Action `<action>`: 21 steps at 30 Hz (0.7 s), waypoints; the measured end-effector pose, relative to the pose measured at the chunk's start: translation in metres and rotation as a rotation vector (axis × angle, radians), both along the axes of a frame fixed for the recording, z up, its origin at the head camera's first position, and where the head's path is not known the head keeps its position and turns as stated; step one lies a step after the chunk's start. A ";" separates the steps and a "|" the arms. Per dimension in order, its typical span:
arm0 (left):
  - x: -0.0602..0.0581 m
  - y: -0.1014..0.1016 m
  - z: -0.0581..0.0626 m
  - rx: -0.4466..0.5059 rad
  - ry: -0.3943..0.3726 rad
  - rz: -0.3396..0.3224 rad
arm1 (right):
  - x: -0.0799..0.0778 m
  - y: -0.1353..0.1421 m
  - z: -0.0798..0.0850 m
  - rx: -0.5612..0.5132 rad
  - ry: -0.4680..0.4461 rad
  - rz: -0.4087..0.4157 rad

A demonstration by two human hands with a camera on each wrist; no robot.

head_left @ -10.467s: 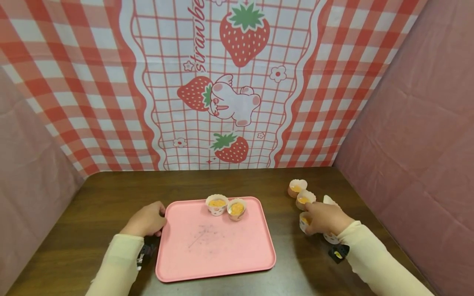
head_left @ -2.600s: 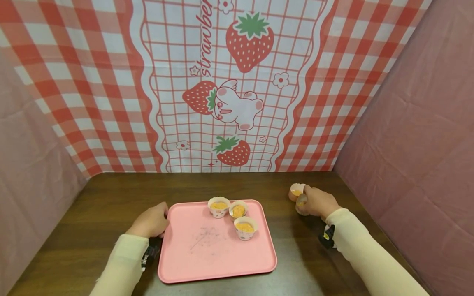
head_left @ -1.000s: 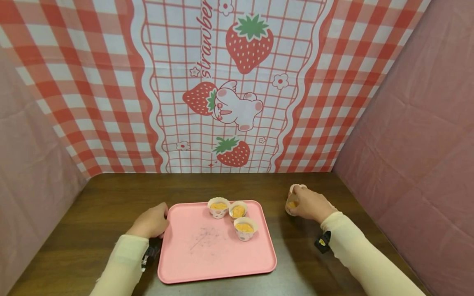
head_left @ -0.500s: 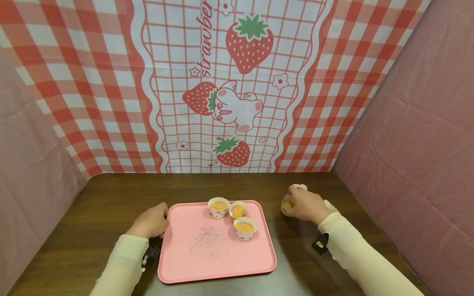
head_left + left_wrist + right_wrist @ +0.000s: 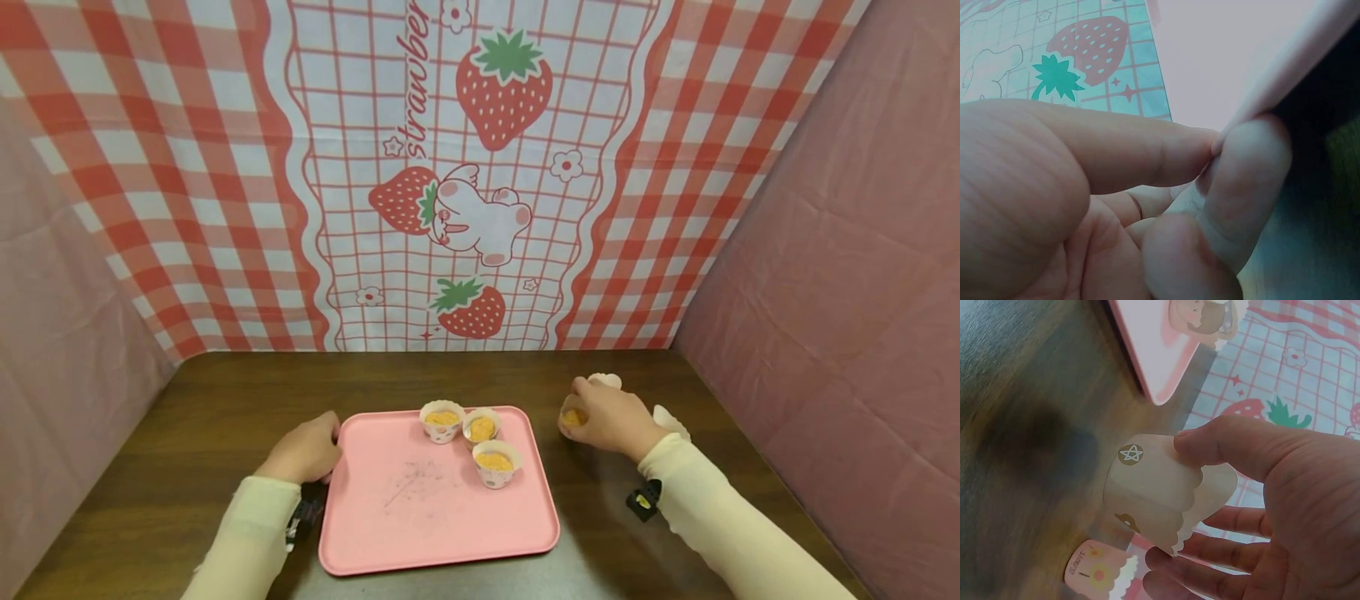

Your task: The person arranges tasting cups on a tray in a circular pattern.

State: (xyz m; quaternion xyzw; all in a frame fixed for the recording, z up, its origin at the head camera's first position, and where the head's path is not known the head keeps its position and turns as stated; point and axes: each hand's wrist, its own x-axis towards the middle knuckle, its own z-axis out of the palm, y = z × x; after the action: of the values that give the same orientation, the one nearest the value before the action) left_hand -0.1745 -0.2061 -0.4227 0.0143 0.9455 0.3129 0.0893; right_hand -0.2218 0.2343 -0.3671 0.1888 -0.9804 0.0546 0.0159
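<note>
My left hand [image 5: 305, 450] pinches the left rim of a pink tray [image 5: 420, 533]; the left wrist view shows thumb and fingertip on its edge. Three cupcakes in scalloped paper cups with yellow filling sit toward the tray's back right: one at the back [image 5: 442, 421], one beside it [image 5: 481, 427] and one in front [image 5: 495, 463]. To the right of the tray, my right hand [image 5: 615, 421] grips another cupcake [image 5: 573, 418] by its cup, thumb on one side and fingers on the other. In the right wrist view its pale cup [image 5: 1154, 481] bears a star print.
Behind my right hand stands a further cupcake [image 5: 606, 381], mostly hidden; its pink printed cup [image 5: 1099, 572] shows in the right wrist view. Part of another white scalloped cup [image 5: 670, 421] appears past the wrist. A checked strawberry cloth [image 5: 480, 250] hangs behind the brown table [image 5: 247, 375].
A third cupcake has come onto the tray since the earliest frame. My right hand has taken hold of another and carried it left toward the tray. The left hand stays at the rim.
</note>
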 end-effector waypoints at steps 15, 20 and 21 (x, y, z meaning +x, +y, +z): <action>-0.001 0.000 -0.002 0.007 -0.009 0.001 | 0.008 -0.012 0.000 0.000 0.072 0.083; -0.001 0.000 -0.001 0.005 -0.012 0.001 | 0.010 -0.015 -0.001 -0.002 0.114 0.093; 0.000 0.000 -0.001 0.005 -0.015 0.001 | 0.011 -0.016 -0.001 -0.003 0.118 0.095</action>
State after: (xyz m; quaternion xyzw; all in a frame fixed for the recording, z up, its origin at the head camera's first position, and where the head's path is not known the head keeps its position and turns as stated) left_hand -0.1749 -0.2063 -0.4241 0.0117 0.9441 0.3153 0.0960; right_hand -0.2111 0.2186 -0.3681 0.2381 -0.9675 0.0456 0.0714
